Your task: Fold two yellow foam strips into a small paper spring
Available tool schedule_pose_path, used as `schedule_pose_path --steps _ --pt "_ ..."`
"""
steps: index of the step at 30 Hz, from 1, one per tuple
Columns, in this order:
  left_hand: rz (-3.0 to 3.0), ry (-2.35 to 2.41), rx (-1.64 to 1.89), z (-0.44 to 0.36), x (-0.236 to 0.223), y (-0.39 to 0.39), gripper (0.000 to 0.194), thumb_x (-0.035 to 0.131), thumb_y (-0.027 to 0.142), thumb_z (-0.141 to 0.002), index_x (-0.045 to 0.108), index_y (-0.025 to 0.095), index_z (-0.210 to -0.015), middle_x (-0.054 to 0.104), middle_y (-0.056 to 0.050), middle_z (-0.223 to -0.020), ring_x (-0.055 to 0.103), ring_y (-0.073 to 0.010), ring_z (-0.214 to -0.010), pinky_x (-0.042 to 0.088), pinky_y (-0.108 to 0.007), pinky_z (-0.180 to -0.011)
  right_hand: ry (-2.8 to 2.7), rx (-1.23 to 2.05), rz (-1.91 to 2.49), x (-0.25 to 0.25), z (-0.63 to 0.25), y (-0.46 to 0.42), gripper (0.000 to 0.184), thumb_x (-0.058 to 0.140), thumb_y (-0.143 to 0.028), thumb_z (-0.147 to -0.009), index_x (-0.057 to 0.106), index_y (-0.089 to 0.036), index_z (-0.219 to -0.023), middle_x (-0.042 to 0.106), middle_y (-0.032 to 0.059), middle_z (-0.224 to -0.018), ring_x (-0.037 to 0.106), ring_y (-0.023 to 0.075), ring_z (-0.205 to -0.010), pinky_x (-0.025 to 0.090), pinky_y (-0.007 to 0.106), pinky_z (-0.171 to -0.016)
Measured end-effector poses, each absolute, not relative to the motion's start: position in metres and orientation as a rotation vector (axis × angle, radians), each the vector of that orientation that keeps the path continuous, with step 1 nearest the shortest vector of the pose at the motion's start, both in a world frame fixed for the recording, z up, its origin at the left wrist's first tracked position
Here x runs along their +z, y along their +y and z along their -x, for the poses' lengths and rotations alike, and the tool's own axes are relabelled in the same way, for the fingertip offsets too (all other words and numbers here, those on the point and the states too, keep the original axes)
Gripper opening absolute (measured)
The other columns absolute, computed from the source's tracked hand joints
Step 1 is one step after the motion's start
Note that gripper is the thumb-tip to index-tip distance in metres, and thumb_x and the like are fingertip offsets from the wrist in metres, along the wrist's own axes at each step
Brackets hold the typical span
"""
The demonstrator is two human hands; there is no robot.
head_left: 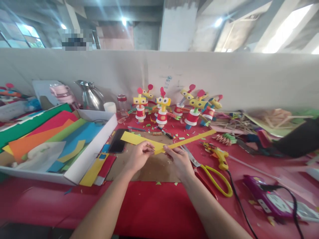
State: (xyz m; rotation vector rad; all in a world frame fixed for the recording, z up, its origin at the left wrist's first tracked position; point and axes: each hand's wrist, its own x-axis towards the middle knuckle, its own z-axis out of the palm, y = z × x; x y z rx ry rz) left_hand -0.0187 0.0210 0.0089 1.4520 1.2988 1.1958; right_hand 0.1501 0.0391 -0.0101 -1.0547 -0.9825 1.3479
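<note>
Two yellow paper strips meet in a shallow V above a brown cardboard sheet [147, 166]. The wider paper strip [134, 138] slants up to the left, the narrower paper strip [194, 139] up to the right. My left hand [142, 154] pinches the wider one near its lower end, fingers closed. With thumb on top, my right hand [178, 157] is closed on the narrow strip where the two overlap. Whether they are joined there, I cannot tell. Beside my right hand lie scissors [216, 179] with yellow and red handles. A black phone [119, 141] lies left of the strips.
Several paper-cup robot figures [162, 114] stand at the back. A white box [92, 149] of coloured paper is on the left. To the right are a yellow glue gun [220, 157] with its cord and a purple device [271, 197]. A steel jug [91, 96] stands behind the box.
</note>
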Motion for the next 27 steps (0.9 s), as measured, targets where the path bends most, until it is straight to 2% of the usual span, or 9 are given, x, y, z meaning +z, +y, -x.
schedule_pose_path --steps 9,17,20,23,27 --pt "-1.551 1.428 1.282 0.044 0.006 0.031 0.010 0.061 0.021 -0.072 0.061 0.021 -0.082 0.071 -0.002 -0.079 0.066 -0.0184 -0.079 0.047 -0.029 -0.075 -0.593 1.222 0.795 0.010 -0.185 0.059 0.030 0.087 -0.025 -0.050 0.061 -0.015 -0.061 0.058 -0.0048 -0.055 0.051 0.0060 -0.050 0.044 0.018 -0.048" --pt "-1.665 1.515 1.377 0.053 0.008 0.033 0.007 0.059 0.020 -0.074 0.061 0.021 -0.080 0.070 -0.003 -0.079 0.067 -0.0187 -0.079 0.047 -0.030 -0.076 -0.420 1.136 0.657 0.023 -0.201 0.061 0.031 0.085 -0.017 -0.053 0.056 -0.015 -0.065 0.054 -0.0082 -0.054 0.048 0.0025 -0.048 0.042 0.013 -0.045" --pt "-1.653 1.594 1.446 0.059 0.008 0.033 0.007 0.059 0.020 -0.073 0.062 0.020 -0.080 0.069 -0.003 -0.077 0.066 -0.0188 -0.076 0.048 -0.030 -0.075 -0.374 1.062 0.625 0.024 -0.212 0.065 0.029 0.083 -0.019 -0.059 0.057 -0.016 -0.072 0.054 -0.0095 -0.057 0.046 0.0010 -0.048 0.040 0.011 -0.046" --pt "-1.624 1.662 1.524 0.061 0.010 0.033 0.007 0.059 0.019 -0.072 0.062 0.020 -0.078 0.069 -0.003 -0.075 0.066 -0.0188 -0.074 0.048 -0.030 -0.074 -0.364 1.020 0.616 0.024 -0.214 0.065 0.029 0.081 -0.023 -0.064 0.053 -0.017 -0.072 0.051 -0.0106 -0.058 0.043 0.0006 -0.046 0.037 0.011 -0.044" --pt "-1.611 1.672 1.560 0.054 0.012 0.029 0.005 0.059 0.019 -0.074 0.062 0.020 -0.078 0.071 -0.003 -0.077 0.067 -0.0188 -0.076 0.050 -0.030 -0.074 -0.451 1.199 0.715 0.018 -0.193 0.055 0.031 0.077 -0.038 -0.067 0.054 -0.016 -0.070 0.051 -0.0080 -0.057 0.040 0.0022 -0.043 0.032 0.014 -0.039"
